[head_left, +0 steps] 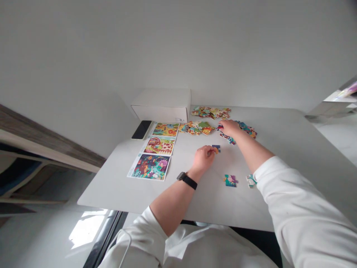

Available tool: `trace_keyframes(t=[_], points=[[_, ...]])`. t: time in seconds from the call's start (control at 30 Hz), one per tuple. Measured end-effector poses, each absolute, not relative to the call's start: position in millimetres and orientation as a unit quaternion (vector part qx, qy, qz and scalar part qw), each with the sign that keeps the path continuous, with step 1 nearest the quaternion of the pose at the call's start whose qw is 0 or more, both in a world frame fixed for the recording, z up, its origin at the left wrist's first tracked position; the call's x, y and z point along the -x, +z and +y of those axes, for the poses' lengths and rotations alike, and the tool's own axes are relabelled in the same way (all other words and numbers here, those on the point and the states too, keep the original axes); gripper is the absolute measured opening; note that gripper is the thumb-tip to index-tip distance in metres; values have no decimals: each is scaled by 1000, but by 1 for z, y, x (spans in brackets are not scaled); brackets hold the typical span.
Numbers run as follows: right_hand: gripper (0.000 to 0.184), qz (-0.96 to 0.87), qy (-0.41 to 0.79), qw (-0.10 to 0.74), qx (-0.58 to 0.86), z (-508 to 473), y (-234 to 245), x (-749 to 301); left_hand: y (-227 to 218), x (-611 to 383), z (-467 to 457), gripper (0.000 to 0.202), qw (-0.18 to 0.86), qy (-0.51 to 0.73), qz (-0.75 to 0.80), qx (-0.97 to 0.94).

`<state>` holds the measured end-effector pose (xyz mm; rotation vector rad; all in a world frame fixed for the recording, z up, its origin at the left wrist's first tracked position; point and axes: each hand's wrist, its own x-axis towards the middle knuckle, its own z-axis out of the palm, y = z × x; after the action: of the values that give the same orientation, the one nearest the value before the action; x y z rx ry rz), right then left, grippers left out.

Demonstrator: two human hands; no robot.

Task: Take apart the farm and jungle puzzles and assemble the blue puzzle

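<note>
My left hand (204, 159), with a dark watch on its wrist, is closed in a pinch at a dark blue puzzle piece (217, 148) with an orange part. Farther back, my right hand (230, 128) reaches down to a pile of blue and multicoloured puzzle pieces (247, 128). Its fingers are bent together on a dark piece (219, 127) at the pile's left side; the fingertips are partly hidden. Nearer to me lie a teal and purple puzzle piece (230, 180) and a white and teal one (251, 181), beside my right sleeve.
Three picture sheets (152, 167) form a column on the left of the white table (117, 190). A phone (141, 130) lies by them, before a white box (160, 106). Yellow-green pieces (196, 128) and another heap (211, 112) sit near the wall.
</note>
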<state>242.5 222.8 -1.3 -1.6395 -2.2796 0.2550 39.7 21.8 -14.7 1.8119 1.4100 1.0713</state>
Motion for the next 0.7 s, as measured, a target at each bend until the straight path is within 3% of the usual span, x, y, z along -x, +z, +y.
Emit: trace_keyframes(t=[0.17,0.33,0.5,0.7], points=[[14,-778,104,197,587,226,11,-249,-12,-40,20,26,297,399,524,-691],[11,-737,159,306,581,221,29,-255,-14,-38,22,27,307,410,515,-688],[28,-610,307,469,560,186,46,-266,-18,-35,25,20,306,419,504,-690],[47,-524,480,492,503,82,51,-273,-15,-32,29,12,329,456,506,-654]])
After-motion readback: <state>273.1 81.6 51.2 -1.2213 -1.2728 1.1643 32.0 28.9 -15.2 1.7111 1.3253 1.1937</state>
